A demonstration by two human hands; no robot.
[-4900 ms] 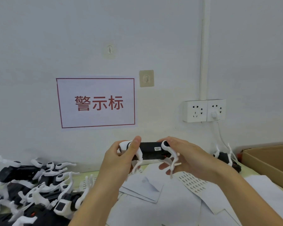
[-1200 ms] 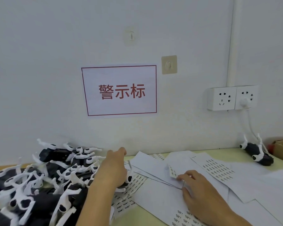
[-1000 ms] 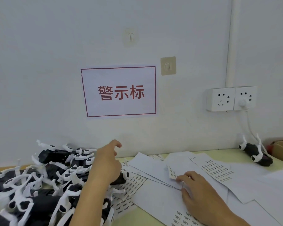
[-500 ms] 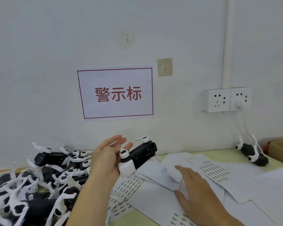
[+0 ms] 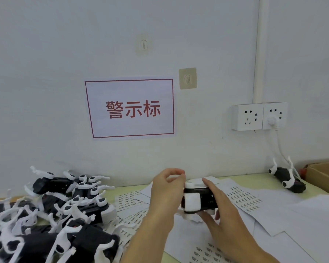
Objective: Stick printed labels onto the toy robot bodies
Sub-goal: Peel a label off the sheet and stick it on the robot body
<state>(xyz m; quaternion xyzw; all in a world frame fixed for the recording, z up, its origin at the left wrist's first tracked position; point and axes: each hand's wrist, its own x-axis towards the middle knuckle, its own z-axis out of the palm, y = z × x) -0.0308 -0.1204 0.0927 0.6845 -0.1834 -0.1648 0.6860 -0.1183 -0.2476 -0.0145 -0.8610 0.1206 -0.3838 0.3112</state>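
Resting between both hands just above the paper-strewn table, a black-and-white toy robot body [image 5: 197, 199] sits near the middle of the view, its white end block facing the camera. The right hand [image 5: 219, 211] cups it from the right and below, fingers curled round the far side and underside. The left hand [image 5: 166, 190] is pressed to the toy's left end, fingers bent over at the top — whether they grip the toy or pinch something small cannot be told. Under and around the hands lie label sheets [image 5: 241, 199] printed with rows of small labels, some overlapping plain white paper. To the left is a heap of toy robot bodies [image 5: 53, 215] with white legs sticking out. One lone toy robot [image 5: 287, 177] lies far right by the wall, near a cardboard box [image 5: 325, 177]. On the wall hang a red-bordered sign [image 5: 130, 109] and a double socket [image 5: 259, 116].
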